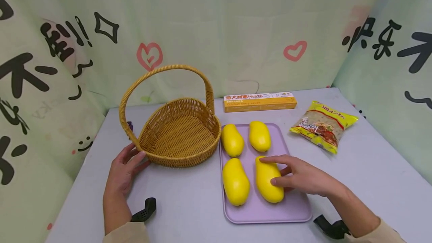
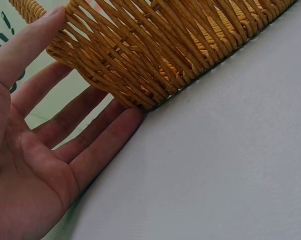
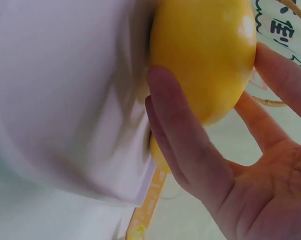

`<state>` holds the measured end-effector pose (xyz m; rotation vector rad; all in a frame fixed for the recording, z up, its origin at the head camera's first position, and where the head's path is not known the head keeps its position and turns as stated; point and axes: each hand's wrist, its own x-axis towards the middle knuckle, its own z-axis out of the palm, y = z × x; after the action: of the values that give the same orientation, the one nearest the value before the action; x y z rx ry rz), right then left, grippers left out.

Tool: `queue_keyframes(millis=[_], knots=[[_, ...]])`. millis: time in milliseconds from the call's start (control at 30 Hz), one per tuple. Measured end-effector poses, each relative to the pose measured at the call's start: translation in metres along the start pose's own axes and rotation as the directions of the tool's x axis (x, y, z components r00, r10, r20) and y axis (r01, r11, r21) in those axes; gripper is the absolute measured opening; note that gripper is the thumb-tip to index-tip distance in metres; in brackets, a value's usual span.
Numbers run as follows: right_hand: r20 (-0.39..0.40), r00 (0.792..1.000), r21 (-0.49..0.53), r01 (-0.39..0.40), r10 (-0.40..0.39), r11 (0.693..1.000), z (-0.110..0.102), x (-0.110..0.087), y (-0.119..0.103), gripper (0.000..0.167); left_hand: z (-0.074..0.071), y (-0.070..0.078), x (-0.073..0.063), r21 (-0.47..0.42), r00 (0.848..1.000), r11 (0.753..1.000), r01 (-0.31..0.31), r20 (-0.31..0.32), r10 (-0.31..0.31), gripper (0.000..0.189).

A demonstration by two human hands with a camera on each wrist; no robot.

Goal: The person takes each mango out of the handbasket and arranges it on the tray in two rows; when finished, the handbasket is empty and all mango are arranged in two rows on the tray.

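Four smooth yellow papayas lie on a lilac tray (image 1: 266, 216). My right hand (image 1: 300, 175) is at the front right papaya (image 1: 266, 186), thumb on its near side and forefinger reaching over its narrow end. In the right wrist view, the fingers (image 3: 178, 115) spread around the papaya (image 3: 203, 55). To the left stands a wicker basket (image 1: 182, 134) with a tall arched handle. My left hand (image 1: 125, 171) holds its left side. The left wrist view has the thumb on the rim of the basket (image 2: 135, 50), the other fingers along its outer wall.
Behind the tray lies a long orange pasta box (image 1: 260, 102). A yellow food packet (image 1: 324, 126) sits to the right. The white table (image 1: 183, 201) meets a printed curtain (image 1: 219, 29) at the back. Black straps (image 1: 145, 210) show at both wrists.
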<state>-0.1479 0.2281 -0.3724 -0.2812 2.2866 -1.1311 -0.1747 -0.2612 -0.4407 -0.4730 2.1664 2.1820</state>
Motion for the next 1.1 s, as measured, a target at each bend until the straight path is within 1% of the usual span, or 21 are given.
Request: queue_keyframes(millis=[233,433,600,733,833,933,1000,1033,1067,1100], knots=[[0.007,1.000,0.058,0.011,-0.011,0.998,-0.001,0.003,0.003,0.061,-0.003,0.003,-0.003,0.005,1.000,1.000,-0.016,0.000,0.016,0.075],[0.011,1.000,0.096,0.018,-0.019,0.995,0.000,0.003,0.005,0.058,-0.007,0.002,-0.003,0.008,1.000,1.000,-0.002,0.011,0.002,0.075],[0.011,1.000,0.095,0.022,-0.023,0.995,-0.002,0.002,0.004,0.058,-0.005,0.002,-0.001,0.020,1.000,1.000,-0.012,0.011,0.011,0.074],[0.019,0.999,0.100,0.024,-0.026,0.995,0.000,0.004,0.002,0.058,-0.005,0.005,0.000,0.044,1.000,0.999,-0.015,0.014,0.014,0.075],[0.027,0.999,0.107,0.020,-0.023,0.994,0.001,0.005,-0.001,0.059,-0.006,0.008,0.000,0.055,0.999,0.998,-0.015,0.029,0.013,0.078],[0.024,0.999,0.098,0.020,-0.023,0.995,0.003,0.005,-0.004,0.059,-0.008,0.011,-0.003,0.072,0.999,0.997,0.001,0.048,-0.004,0.080],[0.016,1.000,0.087,0.016,-0.018,0.996,0.003,0.005,-0.005,0.059,-0.012,0.015,-0.008,0.152,0.998,0.988,0.010,0.066,-0.021,0.080],[0.014,1.000,0.085,0.014,-0.015,0.996,0.003,0.005,-0.005,0.059,-0.015,0.019,-0.011,0.212,0.997,0.977,0.015,0.073,-0.031,0.080],[0.015,1.000,0.082,0.011,-0.013,0.997,0.003,0.004,-0.005,0.059,-0.018,0.023,-0.016,0.283,0.996,0.959,0.013,0.084,-0.038,0.079],[0.016,1.000,0.078,0.010,-0.011,0.997,0.004,0.004,-0.004,0.059,-0.022,0.029,-0.021,0.367,0.994,0.930,0.006,0.097,-0.044,0.079]])
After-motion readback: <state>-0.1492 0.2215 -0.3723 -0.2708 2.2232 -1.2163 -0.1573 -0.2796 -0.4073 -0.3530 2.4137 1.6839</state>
